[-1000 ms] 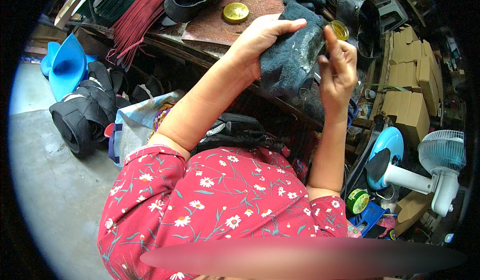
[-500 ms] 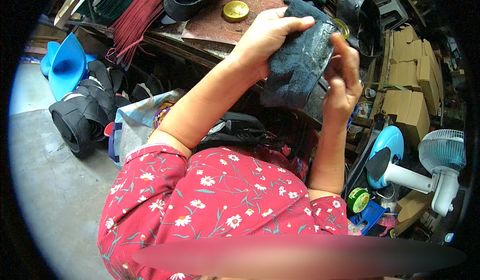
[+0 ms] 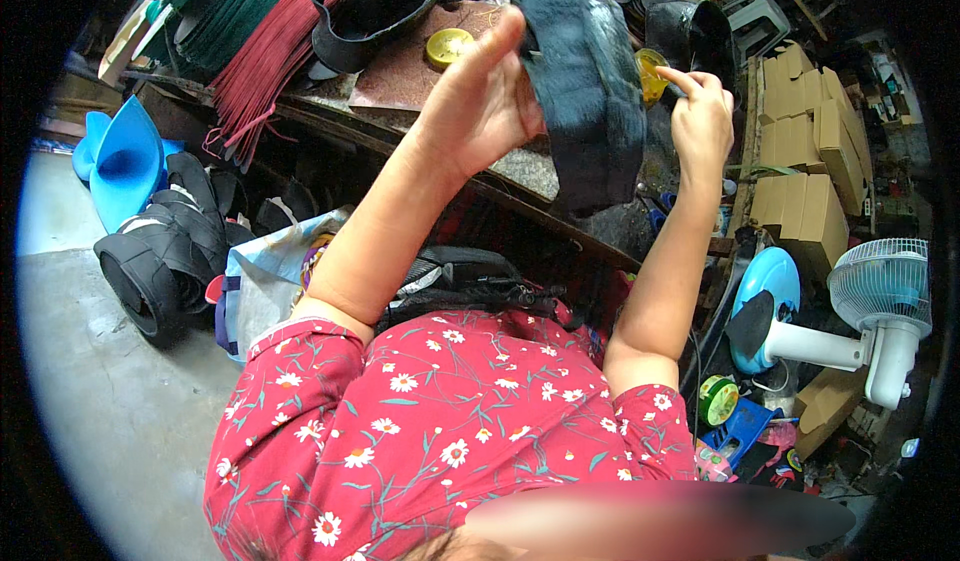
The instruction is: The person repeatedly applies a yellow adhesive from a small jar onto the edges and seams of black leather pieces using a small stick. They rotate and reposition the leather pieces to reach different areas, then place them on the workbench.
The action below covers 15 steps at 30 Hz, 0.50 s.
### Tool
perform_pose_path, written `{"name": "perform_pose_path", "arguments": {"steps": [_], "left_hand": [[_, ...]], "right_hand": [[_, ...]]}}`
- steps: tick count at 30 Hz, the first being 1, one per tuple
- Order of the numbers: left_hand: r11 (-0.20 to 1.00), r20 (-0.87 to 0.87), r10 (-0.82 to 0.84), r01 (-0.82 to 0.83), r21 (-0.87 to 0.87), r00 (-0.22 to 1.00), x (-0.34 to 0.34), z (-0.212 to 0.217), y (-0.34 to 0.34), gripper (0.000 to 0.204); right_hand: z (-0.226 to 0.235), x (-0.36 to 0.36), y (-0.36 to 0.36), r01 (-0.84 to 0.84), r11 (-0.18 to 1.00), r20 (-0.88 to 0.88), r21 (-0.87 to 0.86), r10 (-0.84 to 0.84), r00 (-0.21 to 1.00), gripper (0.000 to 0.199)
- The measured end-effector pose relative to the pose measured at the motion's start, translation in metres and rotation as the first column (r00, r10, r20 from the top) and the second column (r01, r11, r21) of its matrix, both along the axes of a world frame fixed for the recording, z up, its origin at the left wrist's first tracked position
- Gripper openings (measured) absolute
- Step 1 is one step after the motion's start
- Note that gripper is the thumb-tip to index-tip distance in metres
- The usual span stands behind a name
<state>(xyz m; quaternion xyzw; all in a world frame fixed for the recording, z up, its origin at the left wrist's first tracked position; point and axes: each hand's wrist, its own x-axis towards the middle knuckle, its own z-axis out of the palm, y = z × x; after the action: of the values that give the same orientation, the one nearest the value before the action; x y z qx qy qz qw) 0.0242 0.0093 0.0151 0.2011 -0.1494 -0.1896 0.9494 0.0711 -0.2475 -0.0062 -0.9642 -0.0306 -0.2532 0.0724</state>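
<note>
A dark blue-black fabric piece (image 3: 585,91) with a pale, whitish smear along its upper part hangs over my left hand (image 3: 478,101). The left thumb points up, free of the cloth, while the fingers behind the piece are hidden. To the right, my right hand (image 3: 703,121) reaches with its index finger stretched out to the rim of a small yellow pot (image 3: 652,78); its other fingers are loosely bent and hold nothing I can see. A round yellow lid (image 3: 447,49) lies on a reddish-brown board (image 3: 395,86) beyond my left hand.
On the bench are black curved bands (image 3: 375,21) and a bundle of red strips (image 3: 265,56). Cardboard boxes (image 3: 810,151) and a white fan (image 3: 880,281) stand to the right. At the left are rolled black pieces (image 3: 140,271) and a blue foam shape (image 3: 128,156).
My right hand has left the fabric and moved right to the yellow pot. The left thumb has lifted off the cloth, and the piece now hangs lower and straighter.
</note>
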Motion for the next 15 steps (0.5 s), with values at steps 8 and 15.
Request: {"name": "perform_pose_path", "arguments": {"steps": [8,15], "left_hand": [[0.918,0.060,0.076,-0.093,0.385,0.995,-0.008,-0.001,-0.003,0.050],[0.952,-0.016,0.093,-0.084,0.294,0.996,0.001,-0.007,-0.008,0.032]], "right_hand": [[0.006,0.022,0.009,-0.010,0.995,-0.038,-0.097,0.006,0.999,0.030],[0.012,-0.019,0.014,0.041,0.999,-0.082,0.021,-0.039,0.996,0.029]]}}
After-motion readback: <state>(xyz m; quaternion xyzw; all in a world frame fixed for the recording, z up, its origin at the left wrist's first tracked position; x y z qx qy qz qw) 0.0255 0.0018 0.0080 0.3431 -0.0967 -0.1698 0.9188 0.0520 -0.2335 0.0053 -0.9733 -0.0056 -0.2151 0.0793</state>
